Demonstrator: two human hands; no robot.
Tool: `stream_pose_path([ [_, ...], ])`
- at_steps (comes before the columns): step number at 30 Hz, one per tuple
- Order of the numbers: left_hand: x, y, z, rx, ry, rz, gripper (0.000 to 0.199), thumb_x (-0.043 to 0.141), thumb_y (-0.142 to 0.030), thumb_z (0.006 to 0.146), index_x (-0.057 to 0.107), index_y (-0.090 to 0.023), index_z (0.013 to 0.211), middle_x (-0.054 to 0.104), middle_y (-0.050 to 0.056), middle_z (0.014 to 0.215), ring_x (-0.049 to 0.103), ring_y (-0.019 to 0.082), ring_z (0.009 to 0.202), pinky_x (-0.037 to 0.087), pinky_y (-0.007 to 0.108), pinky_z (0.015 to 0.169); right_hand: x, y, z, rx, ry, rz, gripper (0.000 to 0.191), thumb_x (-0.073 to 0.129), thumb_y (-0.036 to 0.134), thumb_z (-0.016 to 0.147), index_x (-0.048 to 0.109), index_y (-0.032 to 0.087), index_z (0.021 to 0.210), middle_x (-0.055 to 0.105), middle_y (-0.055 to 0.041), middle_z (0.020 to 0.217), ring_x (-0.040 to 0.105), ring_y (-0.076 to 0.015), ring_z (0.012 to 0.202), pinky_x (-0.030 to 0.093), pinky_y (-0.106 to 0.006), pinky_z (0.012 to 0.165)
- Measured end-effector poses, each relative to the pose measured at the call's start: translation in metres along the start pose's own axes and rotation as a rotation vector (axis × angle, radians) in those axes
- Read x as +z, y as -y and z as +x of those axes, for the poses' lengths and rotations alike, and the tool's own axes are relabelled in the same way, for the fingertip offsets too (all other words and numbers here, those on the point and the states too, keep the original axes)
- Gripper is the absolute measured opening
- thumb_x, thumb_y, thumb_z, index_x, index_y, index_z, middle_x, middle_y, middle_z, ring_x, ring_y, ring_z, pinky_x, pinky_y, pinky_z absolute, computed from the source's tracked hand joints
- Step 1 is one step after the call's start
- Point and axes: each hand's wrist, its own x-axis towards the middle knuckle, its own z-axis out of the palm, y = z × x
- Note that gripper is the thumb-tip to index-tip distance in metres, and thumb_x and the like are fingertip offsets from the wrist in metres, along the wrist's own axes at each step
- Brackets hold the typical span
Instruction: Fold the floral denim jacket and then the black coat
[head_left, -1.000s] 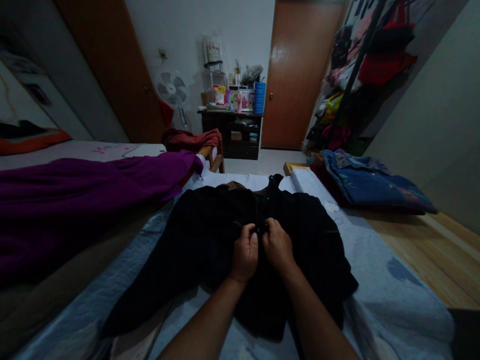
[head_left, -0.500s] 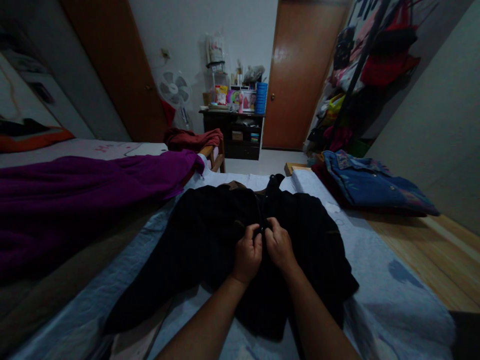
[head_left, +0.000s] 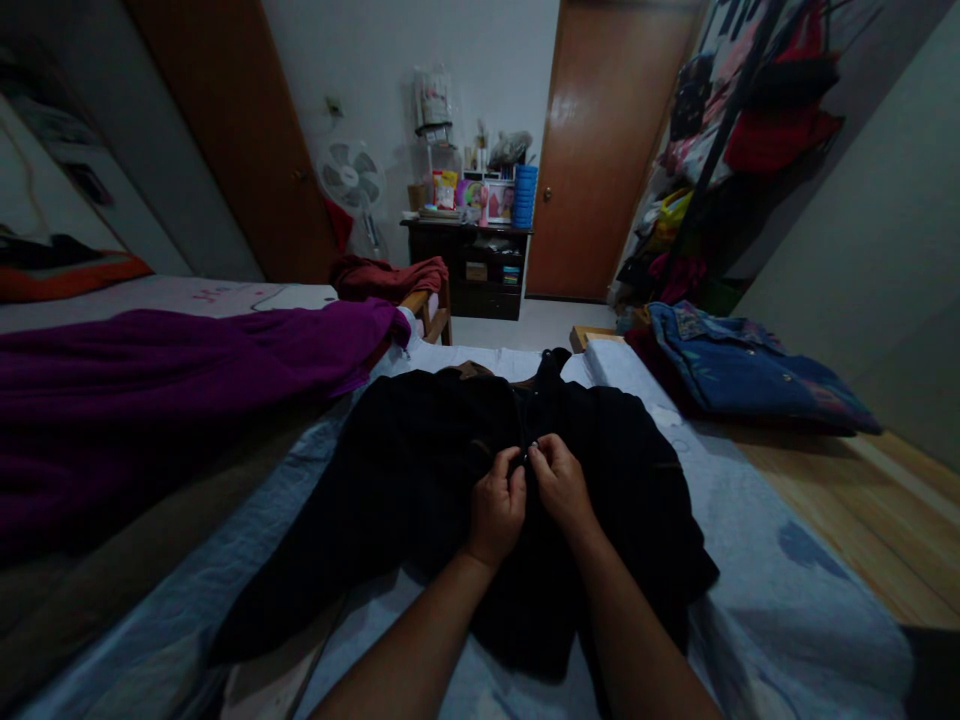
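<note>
A black cloth garment with brown lining showing at its neck [head_left: 427, 460] lies spread over a pale blue-and-white patterned bedsheet [head_left: 750, 570], directly in front of the person, with one sleeve reaching toward the lower left. The left hand [head_left: 496, 510] pinches the black cloth at the garment's front opening, thumb and bent fingers drawn into a narrow grip. The right hand [head_left: 561, 482] is just beside it, its thumb and forefinger also closed narrowly on the front edge; the two sets of fingertips nearly meet. Whether a fastener sits between them is too dark to tell. Above the hands, a few small shiny dots mark the opening, and a collar end stands up at the garment's far edge. To the right, a folded blue denim garment with a patterned collar [head_left: 742, 365] rests on dark red cloth [head_left: 660, 375], beside a light wooden board surface [head_left: 817, 500]. To the left spreads a crumpled purple cloth [head_left: 187, 370], with a rust-red cloth [head_left: 394, 279] beyond it. Farther back are a white electric fan [head_left: 351, 178], a dark wooden shelf unit [head_left: 457, 305] and a brown wooden door [head_left: 589, 150].
</note>
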Motion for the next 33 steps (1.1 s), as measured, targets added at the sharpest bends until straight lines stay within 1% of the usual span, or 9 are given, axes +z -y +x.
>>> stream_pose_path([
  [4, 0.0001, -0.0002, 0.0002, -0.002, -0.016, -0.013, 0.021, 0.043, -0.025, 0.093, 0.055, -0.019, 0.109, 0.071, 0.005, 0.091, 0.069, 0.018, 0.079, 0.051, 0.027, 0.071, 0.0019, 0.0001, -0.0008, -0.007, -0.057, 0.011, 0.019, 0.047, 0.038, 0.086, 0.052, 0.021, 0.080, 0.056, 0.0016, 0.065, 0.054, -0.0148, 0.061, 0.037, -0.024, 0.058],
  [8, 0.0005, -0.0005, -0.0002, -0.006, -0.035, -0.023, 0.017, 0.044, -0.024, 0.092, 0.055, -0.019, 0.105, 0.070, 0.004, 0.089, 0.068, 0.017, 0.078, 0.050, 0.027, 0.071, 0.0028, 0.0034, -0.0036, -0.057, -0.113, -0.062, 0.016, 0.047, 0.034, 0.086, 0.051, 0.021, 0.078, 0.051, 0.0038, 0.061, 0.049, -0.0128, 0.056, 0.034, -0.023, 0.055],
  [11, 0.0006, -0.0008, -0.0012, -0.016, -0.045, -0.027, 0.017, 0.044, -0.024, 0.093, 0.055, -0.020, 0.105, 0.071, 0.005, 0.090, 0.069, 0.018, 0.080, 0.051, 0.027, 0.072, 0.0016, 0.0061, -0.0053, -0.126, -0.103, -0.116, 0.013, 0.048, 0.030, 0.085, 0.051, 0.021, 0.077, 0.049, 0.0041, 0.063, 0.048, -0.0118, 0.056, 0.033, -0.023, 0.056],
  [15, 0.0024, 0.0019, -0.0027, -0.016, -0.085, -0.011, 0.018, 0.045, -0.024, 0.092, 0.054, -0.019, 0.107, 0.070, 0.006, 0.093, 0.069, 0.018, 0.084, 0.051, 0.028, 0.074, -0.0002, 0.0073, -0.0059, -0.201, -0.072, -0.142, 0.010, 0.047, 0.026, 0.084, 0.053, 0.021, 0.078, 0.052, 0.0027, 0.066, 0.049, -0.0119, 0.059, 0.035, -0.023, 0.058],
  [18, 0.0038, 0.0041, -0.0027, -0.014, -0.101, -0.007, 0.019, 0.045, -0.024, 0.092, 0.053, -0.019, 0.109, 0.070, 0.006, 0.094, 0.068, 0.018, 0.085, 0.051, 0.029, 0.074, 0.0002, 0.0058, -0.0056, -0.197, -0.042, -0.157, 0.010, 0.047, 0.026, 0.084, 0.056, 0.020, 0.081, 0.057, 0.0008, 0.070, 0.052, -0.0128, 0.061, 0.036, -0.023, 0.059],
  [23, 0.0026, 0.0021, -0.0014, -0.006, -0.095, -0.028, 0.016, 0.046, -0.025, 0.092, 0.054, -0.020, 0.104, 0.071, 0.004, 0.091, 0.069, 0.017, 0.082, 0.052, 0.027, 0.072, 0.0020, 0.0020, -0.0045, -0.137, -0.016, -0.170, 0.022, 0.048, 0.026, 0.084, 0.060, 0.018, 0.101, 0.066, -0.0039, 0.078, 0.061, -0.0164, 0.068, 0.040, -0.024, 0.063],
  [28, 0.0010, 0.0005, -0.0013, 0.010, -0.093, 0.003, 0.015, 0.046, -0.025, 0.092, 0.055, -0.020, 0.103, 0.070, 0.003, 0.089, 0.068, 0.018, 0.080, 0.051, 0.027, 0.071, 0.0007, 0.0017, -0.0041, -0.177, 0.000, -0.168, 0.017, 0.048, 0.024, 0.083, 0.060, 0.020, 0.094, 0.067, -0.0037, 0.079, 0.062, -0.0168, 0.070, 0.040, -0.024, 0.064],
  [33, 0.0022, 0.0038, -0.0019, 0.033, -0.132, 0.015, 0.012, 0.048, -0.023, 0.090, 0.055, -0.020, 0.099, 0.067, 0.003, 0.088, 0.066, 0.017, 0.081, 0.051, 0.028, 0.074, -0.0023, 0.0058, -0.0062, -0.227, -0.001, -0.136, 0.011, 0.049, 0.022, 0.082, 0.059, 0.020, 0.086, 0.061, 0.0001, 0.069, 0.057, -0.0140, 0.061, 0.038, -0.023, 0.060],
])
